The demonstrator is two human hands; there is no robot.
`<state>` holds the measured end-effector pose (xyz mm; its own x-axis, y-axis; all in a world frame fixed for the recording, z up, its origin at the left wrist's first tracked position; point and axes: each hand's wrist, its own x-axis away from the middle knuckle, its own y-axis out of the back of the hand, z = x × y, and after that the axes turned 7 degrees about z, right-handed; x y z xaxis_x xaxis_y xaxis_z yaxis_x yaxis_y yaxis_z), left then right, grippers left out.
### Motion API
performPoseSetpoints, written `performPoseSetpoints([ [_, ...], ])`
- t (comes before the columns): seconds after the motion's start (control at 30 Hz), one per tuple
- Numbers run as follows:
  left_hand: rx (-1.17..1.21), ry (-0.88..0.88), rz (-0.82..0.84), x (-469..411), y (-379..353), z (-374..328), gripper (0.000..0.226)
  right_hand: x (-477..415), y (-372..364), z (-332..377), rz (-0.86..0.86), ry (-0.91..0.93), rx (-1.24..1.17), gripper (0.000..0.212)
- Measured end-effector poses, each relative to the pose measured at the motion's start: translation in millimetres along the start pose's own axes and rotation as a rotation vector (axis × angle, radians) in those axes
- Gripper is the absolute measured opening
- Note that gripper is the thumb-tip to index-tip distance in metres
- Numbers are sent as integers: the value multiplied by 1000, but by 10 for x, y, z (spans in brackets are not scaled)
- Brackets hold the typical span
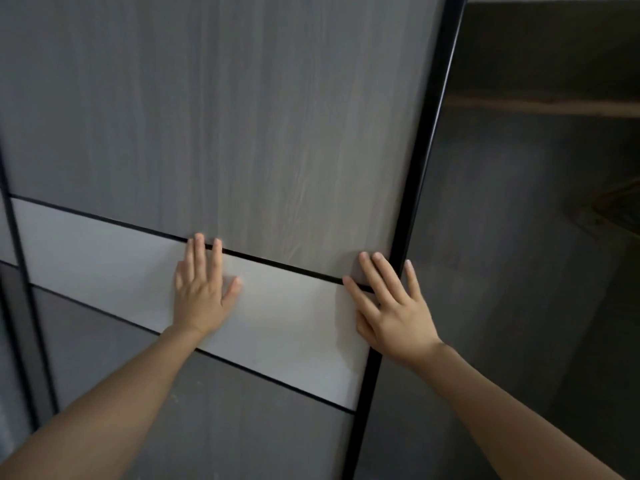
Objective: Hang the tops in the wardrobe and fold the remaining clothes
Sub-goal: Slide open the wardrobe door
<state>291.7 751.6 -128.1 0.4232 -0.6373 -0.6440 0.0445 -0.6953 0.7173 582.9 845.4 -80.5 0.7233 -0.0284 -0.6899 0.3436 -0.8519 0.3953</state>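
Left hand (199,289) flat, fingers straight, on wardrobe door (242,133) pale band; right hand (391,306) flat beside it, fingers spread against black door edge (420,168).

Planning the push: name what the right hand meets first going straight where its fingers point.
The right hand lies flat on the wardrobe door; up along its wood-grain upper panel the way looks free.

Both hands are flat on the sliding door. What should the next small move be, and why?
Probably push the sliding door leftward. The left hand and right hand lie flat on it near its black edge, and the wardrobe interior is open just right of that edge.
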Motion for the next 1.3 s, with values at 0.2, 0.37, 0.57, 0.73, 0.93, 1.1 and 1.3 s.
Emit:
performPoseSetpoints([
  [0.2,1,181,177,218,129,322,79,-405,-104,431,54,71,-190,47],
  [0.37,149,177,168,350,190,186,78,-776,-58,526,112,289,-278,74],
  [0.57,135,101,288,342,100,-93,96,-1071,30,654,201,209,-288,67],
  [0.73,117,190,311,230,118,-72,110,-1340,-122,818,290,327,-177,65],
  [0.93,156,178,323,195,66,-58,115,-1355,-232,859,326,287,-142,71],
  [1.1,107,183,314,226,96,-21,110,-1416,-217,805,371,337,-149,70],
  [1.3,53,42,39,346,372,-119,62,-1180,-24,597,266,275,-50,69],
])
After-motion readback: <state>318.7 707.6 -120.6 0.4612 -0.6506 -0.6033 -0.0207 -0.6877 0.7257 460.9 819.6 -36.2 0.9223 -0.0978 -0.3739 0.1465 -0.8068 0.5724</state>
